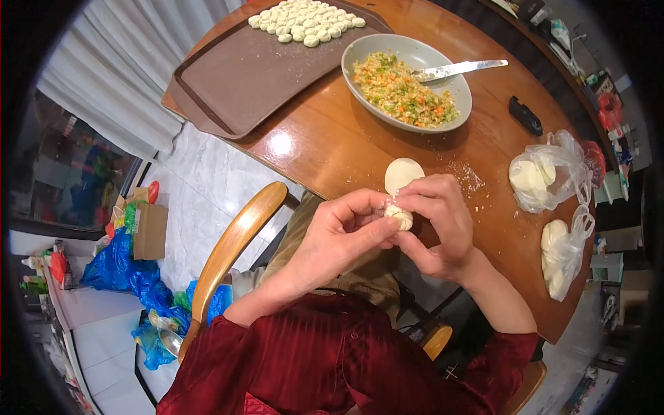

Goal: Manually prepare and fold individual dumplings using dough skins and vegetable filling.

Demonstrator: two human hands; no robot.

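Note:
Between both hands, over the near edge of the table, is a small pleated dough dumpling (399, 218). My left hand (345, 228) grips it with thumb and fingers from the left. The fingertips of my right hand (438, 223) pinch its upper side. Just beyond the fingers, a round dough wrapper (403, 174) lies flat on the wooden table (321, 145). Farther off stands a grey bowl (464, 98) of chopped vegetable filling (399, 91), with a metal utensil (461, 69) resting in it. Many shaped dumplings (306, 23) sit at the far end of a brown tray (233, 78).
At the right are a clear plastic bag with dough wrappers (534, 179), a bagged dough piece (555, 254) and a black object (525, 115). Flour and crumbs (467, 176) dot the tabletop. A wooden chair arm (233, 244) curves beside my left forearm.

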